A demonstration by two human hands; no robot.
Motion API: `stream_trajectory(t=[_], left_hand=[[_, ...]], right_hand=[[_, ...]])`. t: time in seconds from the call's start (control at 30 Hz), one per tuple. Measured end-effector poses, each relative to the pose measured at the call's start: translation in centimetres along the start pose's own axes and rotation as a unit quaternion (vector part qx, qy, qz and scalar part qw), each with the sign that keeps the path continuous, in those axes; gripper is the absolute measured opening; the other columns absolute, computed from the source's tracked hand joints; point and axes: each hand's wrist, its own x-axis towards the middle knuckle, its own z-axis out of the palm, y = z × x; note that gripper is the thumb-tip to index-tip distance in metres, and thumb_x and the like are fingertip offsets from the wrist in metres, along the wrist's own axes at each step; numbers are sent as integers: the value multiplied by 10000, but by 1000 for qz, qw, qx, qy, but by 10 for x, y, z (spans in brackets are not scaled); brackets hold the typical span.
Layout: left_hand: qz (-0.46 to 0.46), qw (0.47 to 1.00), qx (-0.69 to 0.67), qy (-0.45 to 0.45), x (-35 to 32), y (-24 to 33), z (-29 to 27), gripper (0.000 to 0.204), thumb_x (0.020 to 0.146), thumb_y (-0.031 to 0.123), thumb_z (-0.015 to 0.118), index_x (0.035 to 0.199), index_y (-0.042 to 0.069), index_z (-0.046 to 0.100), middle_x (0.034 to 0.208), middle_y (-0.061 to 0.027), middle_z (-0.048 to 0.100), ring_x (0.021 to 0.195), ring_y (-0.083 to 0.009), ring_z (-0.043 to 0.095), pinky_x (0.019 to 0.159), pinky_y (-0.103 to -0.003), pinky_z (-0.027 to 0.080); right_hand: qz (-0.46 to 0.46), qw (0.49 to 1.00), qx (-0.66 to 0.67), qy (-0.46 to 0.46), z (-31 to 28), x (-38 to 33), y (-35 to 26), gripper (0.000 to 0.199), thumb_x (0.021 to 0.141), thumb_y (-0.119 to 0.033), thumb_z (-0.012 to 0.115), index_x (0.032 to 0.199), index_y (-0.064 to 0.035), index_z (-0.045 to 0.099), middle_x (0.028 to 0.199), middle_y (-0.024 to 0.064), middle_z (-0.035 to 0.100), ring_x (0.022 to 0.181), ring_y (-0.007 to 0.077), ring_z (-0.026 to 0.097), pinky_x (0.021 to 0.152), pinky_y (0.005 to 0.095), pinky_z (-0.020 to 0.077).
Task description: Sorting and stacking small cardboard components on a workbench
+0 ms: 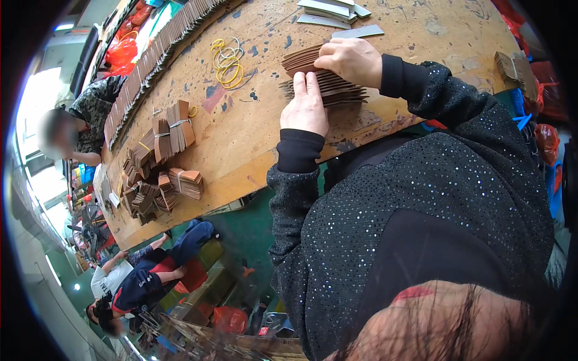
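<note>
A fanned stack of brown, leather-like flat pieces (342, 90) lies on the table in front of me. My left hand (304, 107) rests against its left part, two fingers stretched out side by side over the pieces; the thumb is hidden. With bent fingers, my right hand (352, 62) pinches the upper group of brown pieces (301, 60) at its right end. Just beyond the right hand lies a flat grey-white strip (359, 32), and farther off is a pile of similar pale strips (327, 12).
Yellow and white rubber bands (229, 65) lie left of the stack. Banded brown bundles (171, 137) crowd the left of the worn wooden table (259, 129). A long row of brown pieces (144, 66) lines the far edge. Other people (144, 283) are at the left.
</note>
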Motion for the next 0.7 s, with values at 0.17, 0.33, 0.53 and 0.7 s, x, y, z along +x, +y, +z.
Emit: stream_trajectory(t=[0.17, 0.33, 0.53, 0.7], left_hand=[[2, 1000, 5, -3, -3, 0, 0, 716, 738, 148, 651, 1360, -5, 331, 1429, -184, 329, 1004, -324, 608, 812, -377, 519], [-1, 1000, 12, -1, -2, 1, 3, 720, 729, 132, 637, 1363, -6, 326, 1460, -170, 296, 957, -325, 625, 790, -385, 526], [8, 1000, -3, -7, -1, -1, 0, 761, 728, 127, 639, 1385, 13, 273, 1424, -197, 335, 937, -336, 627, 773, -393, 527], [51, 996, 22, 68, -5, 1, 4, 646, 757, 57, 540, 1362, -23, 330, 1385, -225, 399, 814, -273, 664, 699, -328, 541]], right_hand=[[-3, 1000, 19, -10, -2, -1, -2, 148, 807, -84, 567, 933, -78, 643, 927, 54, 611, 901, 228, 579, 769, 328, 496], [50, 994, 79, -64, -7, 0, -9, 171, 809, -52, 554, 963, -54, 628, 938, 89, 627, 909, 261, 597, 801, 352, 494], [-13, 990, 113, -84, -11, 5, 4, 206, 803, -35, 576, 1002, -48, 629, 916, 121, 649, 895, 279, 623, 788, 351, 506], [174, 983, -38, -36, -16, -17, 57, 174, 826, -118, 615, 992, -66, 626, 900, 105, 662, 815, 255, 652, 714, 332, 530]])
